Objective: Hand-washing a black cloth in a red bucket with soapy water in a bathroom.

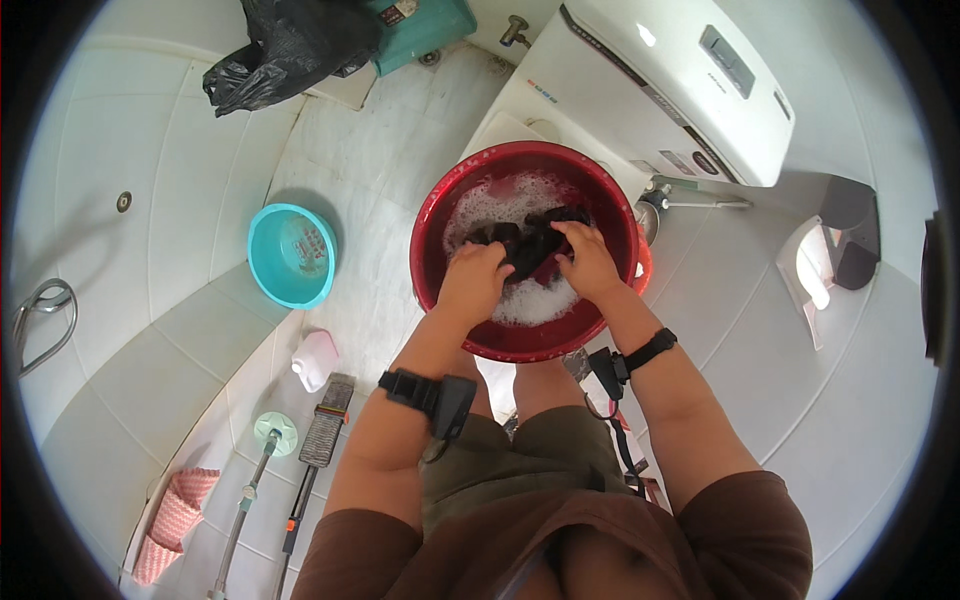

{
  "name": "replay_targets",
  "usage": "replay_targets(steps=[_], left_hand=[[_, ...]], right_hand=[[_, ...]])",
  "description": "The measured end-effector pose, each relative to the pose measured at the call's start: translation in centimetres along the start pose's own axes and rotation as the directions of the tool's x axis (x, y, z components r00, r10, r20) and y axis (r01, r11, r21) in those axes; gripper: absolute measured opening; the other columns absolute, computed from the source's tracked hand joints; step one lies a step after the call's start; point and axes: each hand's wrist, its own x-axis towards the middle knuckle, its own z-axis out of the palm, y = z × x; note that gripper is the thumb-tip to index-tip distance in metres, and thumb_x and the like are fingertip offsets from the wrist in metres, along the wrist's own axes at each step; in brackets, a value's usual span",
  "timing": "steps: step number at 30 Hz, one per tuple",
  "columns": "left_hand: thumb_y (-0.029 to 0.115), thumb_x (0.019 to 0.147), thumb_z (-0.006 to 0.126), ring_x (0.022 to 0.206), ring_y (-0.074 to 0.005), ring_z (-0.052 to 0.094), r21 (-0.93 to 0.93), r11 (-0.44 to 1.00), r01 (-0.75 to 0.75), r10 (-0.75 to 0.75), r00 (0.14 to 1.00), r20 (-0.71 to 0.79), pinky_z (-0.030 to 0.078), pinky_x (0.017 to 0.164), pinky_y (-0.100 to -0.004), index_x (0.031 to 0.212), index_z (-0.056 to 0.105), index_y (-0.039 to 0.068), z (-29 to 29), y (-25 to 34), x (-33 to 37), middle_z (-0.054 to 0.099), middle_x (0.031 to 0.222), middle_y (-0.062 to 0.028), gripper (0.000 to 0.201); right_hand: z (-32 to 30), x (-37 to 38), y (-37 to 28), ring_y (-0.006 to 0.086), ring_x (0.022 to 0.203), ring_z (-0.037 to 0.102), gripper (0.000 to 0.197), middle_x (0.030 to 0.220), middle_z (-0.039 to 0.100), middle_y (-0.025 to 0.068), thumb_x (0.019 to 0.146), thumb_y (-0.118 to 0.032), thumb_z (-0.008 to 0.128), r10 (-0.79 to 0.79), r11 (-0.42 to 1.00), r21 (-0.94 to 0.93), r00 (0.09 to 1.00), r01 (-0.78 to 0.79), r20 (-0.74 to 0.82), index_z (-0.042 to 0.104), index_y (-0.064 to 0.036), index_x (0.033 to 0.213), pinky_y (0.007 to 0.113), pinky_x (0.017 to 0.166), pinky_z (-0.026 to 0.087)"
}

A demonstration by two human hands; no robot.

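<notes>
A large red basin (424, 225) holds water with white suds (537, 303). In it lies a wet, bunched black cloth (537, 247); its exact kind does not show. My left hand (474, 282) grips the cloth's left end, fingers curled over it. At the right end, my right hand (590, 262) has its fingers and thumb closed around another part of the same cloth. Both hands are inside the basin, a short way apart, with the cloth stretched between them. Some fingertips are hidden by the cloth.
A white appliance (640, 70) stands beyond the basin. On the floor at left are a turquoise basin (257, 262), a pinkish-white jug (316, 360), a flat mop (325, 430) and a pink cloth (178, 525). A black plastic bag (290, 55) sits at the far left.
</notes>
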Motion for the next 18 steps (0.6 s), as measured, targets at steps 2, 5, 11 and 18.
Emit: replay_targets(steps=[2,5,11,18], left_hand=[[0.008,0.077,0.06,0.087,-0.0374,0.052,-0.071,0.995,-0.066,0.065,0.998,-0.014,0.041,0.076,-0.043,0.086,0.051,0.0,-1.1,1.5,-1.5,0.057,0.086,-0.0182,0.015],[0.004,0.077,0.06,0.083,-0.0375,0.051,-0.219,0.964,-0.15,0.141,0.988,-0.055,0.041,0.072,-0.0416,0.087,0.05,-0.001,-2.7,4.2,-3.2,0.054,0.083,-0.0188,0.015],[0.006,0.079,0.06,0.078,-0.0287,0.051,-0.398,0.88,-0.259,0.216,0.965,-0.151,0.042,0.072,-0.0351,0.09,0.049,-0.001,-5.7,8.3,-5.5,0.051,0.087,-0.014,0.017],[0.017,0.088,0.055,0.087,-0.0122,0.044,-0.923,0.362,-0.134,0.186,0.98,-0.069,0.037,0.079,-0.0265,0.092,0.049,0.005,-6.2,11.0,-6.9,0.05,0.091,-0.0027,0.014]], right_hand=[[-1.5,-1.2,-1.5,0.0324,0.111,0.045,0.059,0.12,0.048,0.014,0.067,-0.003,0.063,0.04,0.998,0.042,0.999,-0.041,0.018,0.045,-0.0115,0.122,0.04,0.096,0.035],[-3.2,-2.6,-3.3,0.0328,0.112,0.045,0.069,0.122,0.047,0.0139,0.063,-0.002,0.066,0.019,0.998,0.061,0.999,-0.021,0.035,0.041,-0.0118,0.126,0.04,0.096,0.036],[-4.7,-4.2,-6.7,0.0345,0.112,0.044,0.087,0.125,0.042,0.0144,0.052,-0.009,0.077,-0.159,0.987,0.033,0.987,0.16,-0.037,0.037,-0.0123,0.129,0.04,0.097,0.036],[-2.8,-4.8,-6.2,0.0315,0.109,0.049,0.083,0.117,0.049,0.0163,0.054,-0.02,0.08,-0.116,0.885,0.453,0.993,0.105,-0.003,0.039,-0.0085,0.124,0.034,0.095,0.038]])
